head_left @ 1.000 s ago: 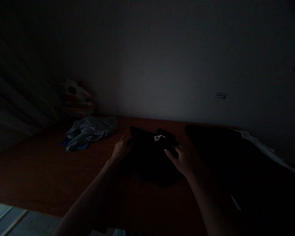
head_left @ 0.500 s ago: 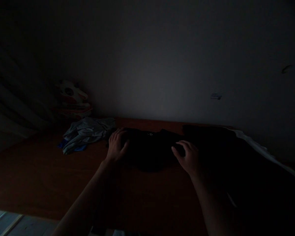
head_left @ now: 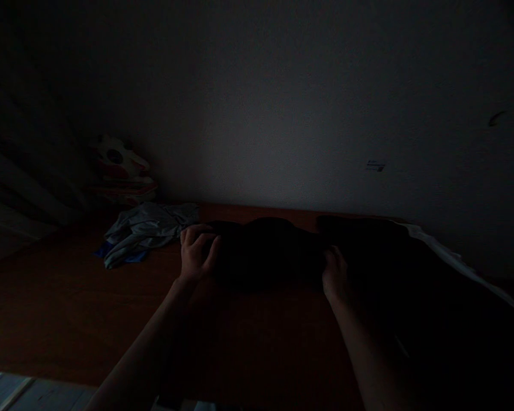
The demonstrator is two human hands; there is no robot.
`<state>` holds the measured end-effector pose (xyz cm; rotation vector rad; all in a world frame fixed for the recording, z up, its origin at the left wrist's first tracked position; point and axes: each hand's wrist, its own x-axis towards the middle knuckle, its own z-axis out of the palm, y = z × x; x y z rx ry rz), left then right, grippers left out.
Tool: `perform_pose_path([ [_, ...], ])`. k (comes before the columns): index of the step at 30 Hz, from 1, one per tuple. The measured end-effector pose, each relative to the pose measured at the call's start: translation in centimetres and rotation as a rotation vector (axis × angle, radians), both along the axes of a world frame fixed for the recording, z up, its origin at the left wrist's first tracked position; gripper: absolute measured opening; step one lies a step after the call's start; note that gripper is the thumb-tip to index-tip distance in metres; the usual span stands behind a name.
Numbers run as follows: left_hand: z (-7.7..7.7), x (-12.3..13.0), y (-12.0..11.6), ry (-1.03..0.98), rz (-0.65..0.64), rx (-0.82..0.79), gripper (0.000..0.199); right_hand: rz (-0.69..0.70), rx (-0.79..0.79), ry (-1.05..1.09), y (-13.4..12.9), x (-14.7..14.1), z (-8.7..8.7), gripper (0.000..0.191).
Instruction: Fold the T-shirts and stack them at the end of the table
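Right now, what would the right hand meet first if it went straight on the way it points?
Probably the dark cloth in the middle, close by the right hand; it's too dark to judge contact.

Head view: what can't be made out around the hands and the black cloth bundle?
All in the head view:
Black cloth bundle: folds, lost in deep shadow.
Left hand and right hand: whether either grips; dark cloth and dim light hide it.
Small printed wall marking: wording, too small and dim.
Pale object at the bottom edge: its shape, cut off by the frame.
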<state>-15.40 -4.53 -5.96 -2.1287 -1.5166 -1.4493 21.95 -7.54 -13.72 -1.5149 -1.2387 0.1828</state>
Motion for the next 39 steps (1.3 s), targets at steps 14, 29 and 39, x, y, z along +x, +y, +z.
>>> perform_pose_path([
  [14,-3.5,-0.1,1.4,0.375,-0.181,-0.416,0.047,0.186,-0.125,-0.342,-2.2,-3.8,1.9,0.049],
  [29,-1.9,-3.2,-5.3,0.308,-0.155,-0.298,0.032,-0.032,-0.144,-0.097,-9.2,1.0,-0.2,0.044],
  [39,-0.2,-7.1,-9.8,0.543,-0.321,-0.584,0.077,0.234,-0.210,-0.346,-13.6,1.6,2.0,0.033],
])
